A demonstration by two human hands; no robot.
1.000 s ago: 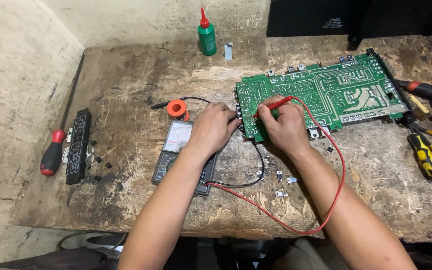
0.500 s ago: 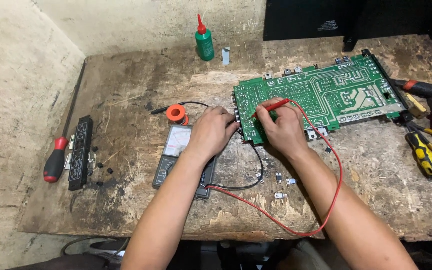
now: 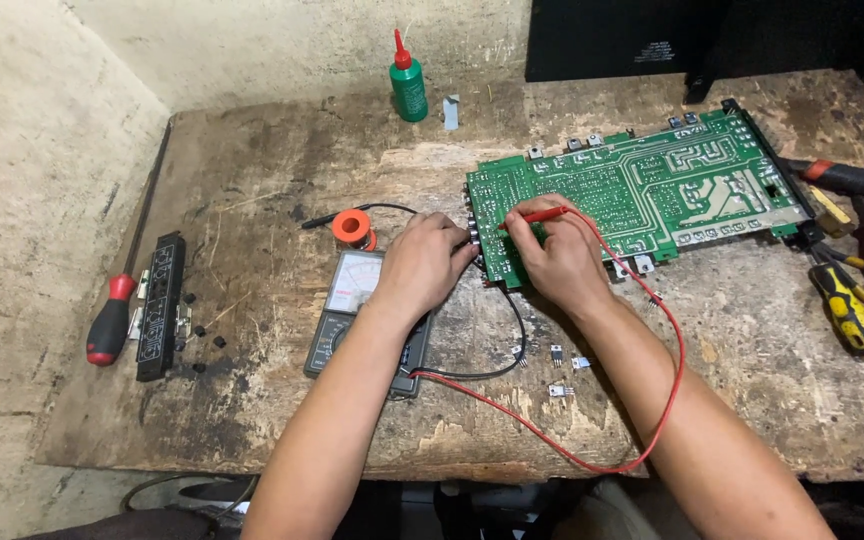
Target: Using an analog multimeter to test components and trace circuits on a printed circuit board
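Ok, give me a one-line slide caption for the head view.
Right hand presses a red probe on a green circuit board; left hand at its edge, above an analog multimeter.

open bench (image 3: 282, 180) left of circuit board (image 3: 642, 190), tools (image 3: 847, 310) crowding right edge, meter (image 3: 352, 310) underhand

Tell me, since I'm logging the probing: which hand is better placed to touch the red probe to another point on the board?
Probably the right hand: it holds the red probe over the board. The left hand sits at the board's left edge, over the meter.
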